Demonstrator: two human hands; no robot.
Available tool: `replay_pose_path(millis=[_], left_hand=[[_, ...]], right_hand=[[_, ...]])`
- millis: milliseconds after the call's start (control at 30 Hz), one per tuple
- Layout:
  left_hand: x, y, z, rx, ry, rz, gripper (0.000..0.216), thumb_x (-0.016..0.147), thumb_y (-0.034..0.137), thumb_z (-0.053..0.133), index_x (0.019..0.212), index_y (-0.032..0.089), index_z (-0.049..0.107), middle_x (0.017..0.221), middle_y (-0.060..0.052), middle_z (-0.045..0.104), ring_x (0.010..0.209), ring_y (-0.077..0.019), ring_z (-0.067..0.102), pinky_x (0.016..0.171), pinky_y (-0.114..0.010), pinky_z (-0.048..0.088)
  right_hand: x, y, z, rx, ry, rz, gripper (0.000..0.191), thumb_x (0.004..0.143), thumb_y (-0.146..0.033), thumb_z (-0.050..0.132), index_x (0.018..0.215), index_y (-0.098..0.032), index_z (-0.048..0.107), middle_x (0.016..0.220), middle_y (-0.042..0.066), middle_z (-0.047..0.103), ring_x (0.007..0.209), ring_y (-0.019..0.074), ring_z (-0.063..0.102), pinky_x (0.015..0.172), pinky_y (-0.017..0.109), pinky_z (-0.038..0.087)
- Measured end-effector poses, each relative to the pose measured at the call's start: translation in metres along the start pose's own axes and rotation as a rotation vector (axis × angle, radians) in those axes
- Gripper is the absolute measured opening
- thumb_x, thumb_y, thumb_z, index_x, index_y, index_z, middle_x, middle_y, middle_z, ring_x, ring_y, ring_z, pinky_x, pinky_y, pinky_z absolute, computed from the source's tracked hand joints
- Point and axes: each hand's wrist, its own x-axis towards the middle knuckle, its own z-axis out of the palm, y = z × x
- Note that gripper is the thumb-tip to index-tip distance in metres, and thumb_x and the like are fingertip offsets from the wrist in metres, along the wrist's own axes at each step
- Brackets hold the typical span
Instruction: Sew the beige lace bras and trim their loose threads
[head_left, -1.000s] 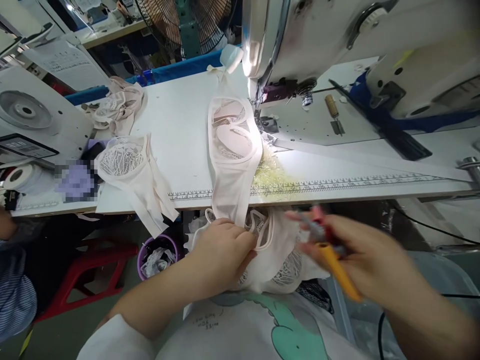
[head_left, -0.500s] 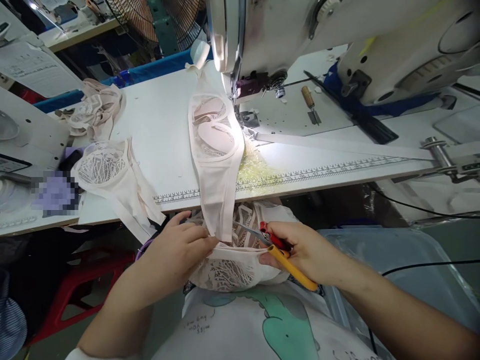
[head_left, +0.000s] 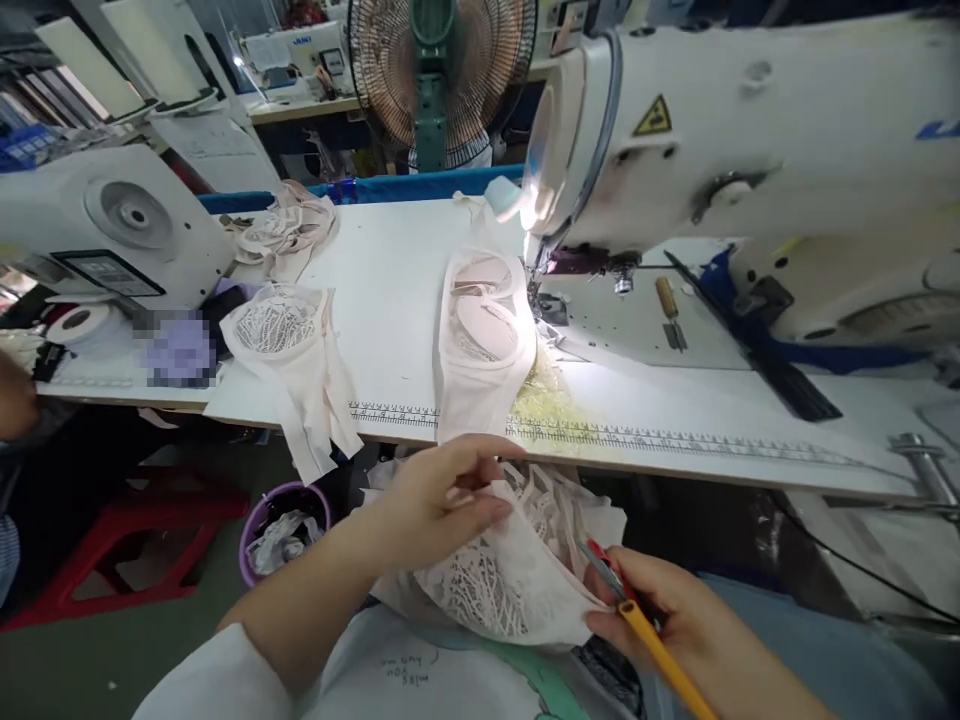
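Two bare hands met at one off-white lace garment (head_left: 487,595), which lay over the person's lap, below the front edge of the table; its upper edge slanted from the left hand (head_left: 431,505) down to the right hand (head_left: 679,612), lace cup turned toward the camera; the scissors (head_left: 637,622) kept a similar diagonal, blades up and to the left, orange handle down and to the right.

Surface: white table (head_left: 386,270), printed ruler (head_left: 637,440) along its front; sewing machine (head_left: 712,130) at right, lit at the needle; a second garment (head_left: 484,340) lay lengthwise beside the needle, running away from the person; yellow scraps (head_left: 551,405) just right of it; a third garment (head_left: 292,370) overhung the edge at left. Room: fan (head_left: 442,75) behind; purple bin (head_left: 246,545) and red stool (head_left: 135,550) on the floor at left.

Grip: right hand clamped round the scissors, fingertips at the lace garment's right end; left hand curled over its upper edge, thumb and forefinger parted; whether cloth was pinched there could not be told.
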Motion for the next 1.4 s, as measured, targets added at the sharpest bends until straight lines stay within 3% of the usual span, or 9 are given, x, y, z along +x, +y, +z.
replay_pose_path(millis=[133, 367, 567, 800, 900, 1000, 1100, 1233, 1400], left_hand=[[0.008, -0.002, 0.021, 0.097, -0.032, 0.105, 0.042, 0.086, 0.016, 0.048, 0.127, 0.018, 0.038, 0.086, -0.004, 0.057, 0.070, -0.0117, 0.055, 0.063, -0.023, 0.050], [0.018, 0.005, 0.036, 0.339, -0.079, 0.290, 0.050, 0.088, 0.013, 0.040, 0.134, 0.020, 0.021, 0.098, -0.010, 0.061, 0.084, -0.0196, 0.060, 0.068, -0.032, 0.052], [0.021, 0.009, 0.041, 0.341, -0.072, 0.334, 0.053, 0.088, 0.011, 0.038, 0.135, 0.019, 0.014, 0.110, -0.015, 0.060, 0.091, -0.0233, 0.061, 0.072, -0.036, 0.052], [0.016, 0.006, 0.043, 0.036, -0.078, -0.031, 0.045, 0.084, 0.019, 0.048, 0.127, 0.017, 0.035, 0.084, -0.005, 0.059, 0.072, -0.0164, 0.056, 0.063, -0.028, 0.048], [0.019, 0.003, 0.041, -0.179, -0.131, -0.221, 0.023, 0.078, 0.025, 0.058, 0.099, 0.015, 0.056, 0.068, 0.001, 0.052, 0.060, -0.0122, 0.049, 0.051, -0.022, 0.041], [0.023, 0.004, 0.039, -0.332, -0.238, -0.276, 0.016, 0.077, 0.025, 0.058, 0.065, 0.015, 0.056, 0.053, 0.005, 0.040, 0.050, -0.0086, 0.038, 0.045, -0.020, 0.031], [0.025, 0.005, 0.038, -0.323, -0.222, -0.239, 0.029, 0.079, 0.023, 0.053, 0.052, 0.015, 0.046, 0.052, 0.005, 0.036, 0.049, -0.0082, 0.035, 0.045, -0.021, 0.028], [0.020, -0.001, 0.042, -0.002, -0.059, -0.051, 0.028, 0.083, 0.022, 0.046, 0.055, 0.016, 0.049, 0.053, 0.002, 0.047, 0.052, -0.0112, 0.045, 0.050, -0.023, 0.034], [0.016, -0.016, 0.047, 0.405, 0.079, 0.204, 0.024, 0.084, 0.018, 0.040, 0.074, 0.013, 0.062, 0.063, -0.006, 0.064, 0.059, -0.0172, 0.056, 0.056, -0.028, 0.040]], right_hand=[[-0.012, 0.013, -0.009, -0.096, 0.055, 0.027, 0.026, 0.077, -0.037, 0.058, 0.064, -0.019, 0.046, 0.062, -0.002, 0.043, 0.056, 0.0127, 0.040, 0.051, 0.024, 0.040], [-0.001, -0.002, -0.024, 0.100, 0.317, -0.079, 0.018, 0.075, -0.035, 0.065, 0.085, -0.020, 0.060, 0.086, 0.007, 0.064, 0.078, 0.0220, 0.059, 0.063, 0.031, 0.051], [0.021, -0.035, -0.024, 0.108, 0.320, -0.183, 0.014, 0.079, -0.031, 0.063, 0.085, -0.021, 0.056, 0.075, 0.001, 0.056, 0.061, 0.0125, 0.051, 0.053, 0.024, 0.045], [0.026, -0.043, -0.023, 0.096, 0.264, -0.291, 0.008, 0.083, -0.025, 0.055, 0.078, -0.022, 0.049, 0.075, 0.001, 0.052, 0.070, 0.0161, 0.051, 0.058, 0.028, 0.045], [0.026, -0.037, -0.021, 0.072, 0.246, -0.389, 0.009, 0.083, -0.020, 0.054, 0.080, -0.024, 0.047, 0.076, 0.001, 0.052, 0.072, 0.0168, 0.052, 0.061, 0.029, 0.046], [0.029, -0.036, -0.020, 0.086, 0.218, -0.473, 0.016, 0.081, -0.014, 0.053, 0.081, -0.026, 0.043, 0.078, -0.001, 0.053, 0.071, 0.0151, 0.053, 0.062, 0.028, 0.046], [0.032, -0.040, -0.021, 0.080, 0.207, -0.467, 0.017, 0.082, -0.012, 0.051, 0.079, -0.026, 0.042, 0.079, -0.001, 0.053, 0.071, 0.0143, 0.053, 0.062, 0.026, 0.046], [0.027, -0.044, -0.035, -0.024, 0.140, -0.412, 0.009, 0.082, -0.026, 0.056, 0.088, -0.025, 0.049, 0.079, 0.001, 0.053, 0.064, 0.0147, 0.050, 0.055, 0.026, 0.044], [0.014, -0.030, -0.063, -0.243, 0.062, -0.348, 0.049, 0.073, -0.064, 0.056, 0.099, -0.023, 0.050, 0.081, 0.003, 0.051, 0.065, 0.0171, 0.048, 0.056, 0.028, 0.044]])
